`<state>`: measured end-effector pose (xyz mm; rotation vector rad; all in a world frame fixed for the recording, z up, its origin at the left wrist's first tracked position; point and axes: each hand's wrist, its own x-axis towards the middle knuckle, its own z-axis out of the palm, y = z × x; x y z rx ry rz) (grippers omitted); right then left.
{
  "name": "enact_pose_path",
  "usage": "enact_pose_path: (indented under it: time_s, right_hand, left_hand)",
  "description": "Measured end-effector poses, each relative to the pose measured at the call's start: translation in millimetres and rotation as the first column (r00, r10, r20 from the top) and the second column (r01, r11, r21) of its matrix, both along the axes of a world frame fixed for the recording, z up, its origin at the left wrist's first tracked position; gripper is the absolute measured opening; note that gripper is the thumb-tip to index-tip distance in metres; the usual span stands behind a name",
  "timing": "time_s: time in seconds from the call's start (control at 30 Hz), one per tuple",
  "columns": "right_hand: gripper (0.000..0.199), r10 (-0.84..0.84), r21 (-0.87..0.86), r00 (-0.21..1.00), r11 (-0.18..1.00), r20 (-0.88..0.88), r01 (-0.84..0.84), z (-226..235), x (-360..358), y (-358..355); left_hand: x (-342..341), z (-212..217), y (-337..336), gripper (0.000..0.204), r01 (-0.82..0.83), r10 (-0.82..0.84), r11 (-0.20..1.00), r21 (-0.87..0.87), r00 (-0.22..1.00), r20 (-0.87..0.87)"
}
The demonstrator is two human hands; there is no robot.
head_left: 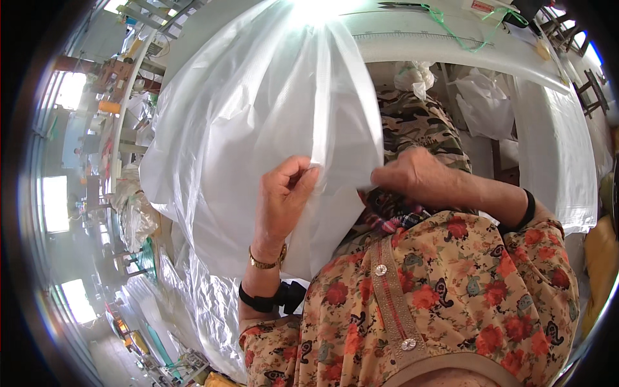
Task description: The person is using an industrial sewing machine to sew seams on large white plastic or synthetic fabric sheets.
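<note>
A large translucent white plastic bag (258,122) hangs in front of me, spread wide and reaching up to the table edge. My left hand (284,193) pinches a fold of the bag near its lower middle, fingers curled on the film. My right hand (416,175) grips the bag's lower right edge, close to my lap. The two hands are a short span apart on the same edge. I wear a gold bracelet and a black band on the left wrist, a black band on the right.
A white worktable (451,45) curves across the top, with a green cord (464,35) lying on it. White woven sheeting (554,148) hangs at right. More plastic bags (138,219) are piled at left. Camouflage fabric (419,126) lies beyond my hands.
</note>
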<state>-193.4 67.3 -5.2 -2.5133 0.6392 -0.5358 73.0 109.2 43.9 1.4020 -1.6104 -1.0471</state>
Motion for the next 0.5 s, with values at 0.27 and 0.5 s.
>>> enact_pose_path:
  time_s: [0.27, 0.5]
  right_hand:
    - [0.015, 0.163, 0.175, 0.986, 0.970, 0.034, -0.167, 55.7, 37.6, 12.2]
    - [0.019, 0.231, 0.117, 0.970, 0.968, -0.071, -0.222, 60.6, 51.6, 10.4]
  left_hand:
    - [-22.2, -13.2, -6.9, 0.010, 0.101, -0.104, 0.993, 0.066, 0.994, 0.034]
    - [-19.0, -12.8, -4.4, 0.005, 0.128, -0.116, 0.986, 0.105, 0.987, -0.113]
